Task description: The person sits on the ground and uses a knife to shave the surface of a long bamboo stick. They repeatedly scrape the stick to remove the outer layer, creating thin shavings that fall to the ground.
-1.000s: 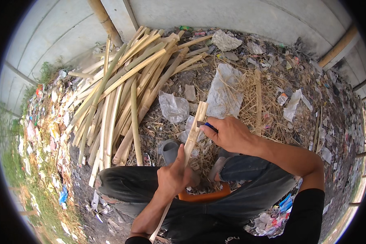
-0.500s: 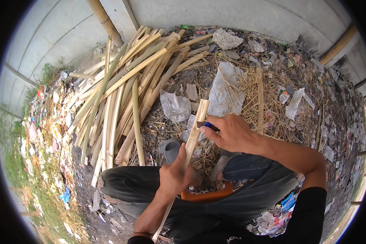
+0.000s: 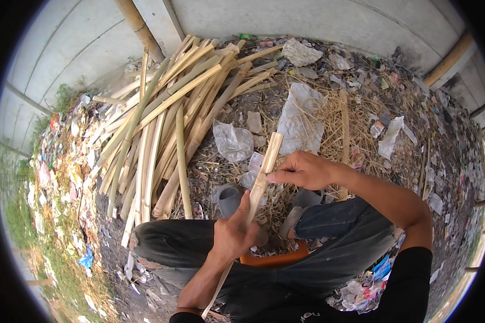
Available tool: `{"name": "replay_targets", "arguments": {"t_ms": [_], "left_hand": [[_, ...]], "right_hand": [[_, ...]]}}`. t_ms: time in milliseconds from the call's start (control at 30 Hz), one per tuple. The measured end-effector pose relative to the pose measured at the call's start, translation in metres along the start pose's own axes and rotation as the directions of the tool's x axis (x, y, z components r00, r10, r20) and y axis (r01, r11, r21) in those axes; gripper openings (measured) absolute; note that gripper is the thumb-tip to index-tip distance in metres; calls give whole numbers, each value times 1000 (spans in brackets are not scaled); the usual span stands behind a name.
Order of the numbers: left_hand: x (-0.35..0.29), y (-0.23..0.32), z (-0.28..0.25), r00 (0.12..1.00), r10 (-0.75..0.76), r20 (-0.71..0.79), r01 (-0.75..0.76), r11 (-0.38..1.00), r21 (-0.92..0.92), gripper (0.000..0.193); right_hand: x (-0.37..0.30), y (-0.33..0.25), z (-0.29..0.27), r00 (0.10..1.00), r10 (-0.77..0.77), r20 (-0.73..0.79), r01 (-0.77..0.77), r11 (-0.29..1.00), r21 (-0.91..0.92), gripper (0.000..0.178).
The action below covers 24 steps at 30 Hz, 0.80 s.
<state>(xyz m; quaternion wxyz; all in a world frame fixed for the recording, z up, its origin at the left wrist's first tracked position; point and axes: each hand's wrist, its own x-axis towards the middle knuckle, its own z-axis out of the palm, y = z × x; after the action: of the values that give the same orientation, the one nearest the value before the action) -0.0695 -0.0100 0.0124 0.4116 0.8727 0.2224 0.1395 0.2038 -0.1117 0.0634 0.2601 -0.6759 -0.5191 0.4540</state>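
A pale split bamboo strip (image 3: 270,154) slants up between my knees, its far end pointing away from me. My left hand (image 3: 230,235) is wrapped round its lower part, thumb laid along the strip. The strip's narrow tail runs back under my left forearm. My right hand (image 3: 306,169) is closed beside the strip's upper part, fingertips against its right edge. The knife in that hand is almost wholly hidden by the fingers now; its dark blade and blue handle show only in the earlier view.
A large heap of split bamboo (image 3: 167,116) lies ahead to the left. Beyond the strip are a clear plastic bag (image 3: 233,141), a grey flat sheet (image 3: 302,118) and dry straw (image 3: 334,126). Between my legs is an orange object (image 3: 275,259). Concrete walls (image 3: 285,19) stand behind littered ground.
My right hand has turned and shifted slightly, so the knife's blade and blue handle are no longer plainly visible. The strip's far end has moved a little to the right.
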Motion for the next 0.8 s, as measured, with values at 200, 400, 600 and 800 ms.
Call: {"name": "replay_targets", "arguments": {"t_ms": [200,400,600,800], "left_hand": [[1,-3,-7,997,-75,27,77,994,-74,67],[1,0,-7,995,-76,66,86,983,-160,66],[2,-1,-9,983,-130,129,157,961,-228,64],[2,-3,-9,976,-143,162,186,937,-296,63]], "right_hand": [[-13,-9,-1,953,-203,-225,184,978,-103,55],[-11,-9,3,846,-141,-515,-27,952,-305,43],[-11,-15,33,895,-196,-400,21,915,-402,43],[-4,-11,18,832,-225,-507,2,915,-403,41]]}}
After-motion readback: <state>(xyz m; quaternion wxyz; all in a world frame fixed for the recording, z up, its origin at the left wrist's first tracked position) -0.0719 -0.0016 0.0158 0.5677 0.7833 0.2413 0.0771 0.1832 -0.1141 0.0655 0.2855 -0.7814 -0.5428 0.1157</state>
